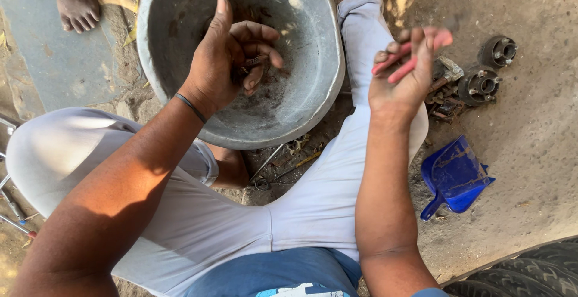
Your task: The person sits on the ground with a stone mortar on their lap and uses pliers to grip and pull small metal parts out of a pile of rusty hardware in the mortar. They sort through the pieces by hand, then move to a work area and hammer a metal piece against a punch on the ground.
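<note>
Left hand (232, 56) curls over the grey metal basin (313, 101), fingers pinching a small dark metal piece (256, 63); right hand (404, 71), just right of the basin, grips red-handled pliers (412, 56); blue scoop (454, 176) lies beyond

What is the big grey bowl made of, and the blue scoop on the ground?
The big grey bowl looks like metal, probably galvanised steel or aluminium: a dull, matte grey skin with scuffs, dirt stains and a thin rolled rim. The blue scoop looks like moulded plastic: bright even colour, faintly glossy, with smooth rounded edges under a coat of dust and grime.
</note>
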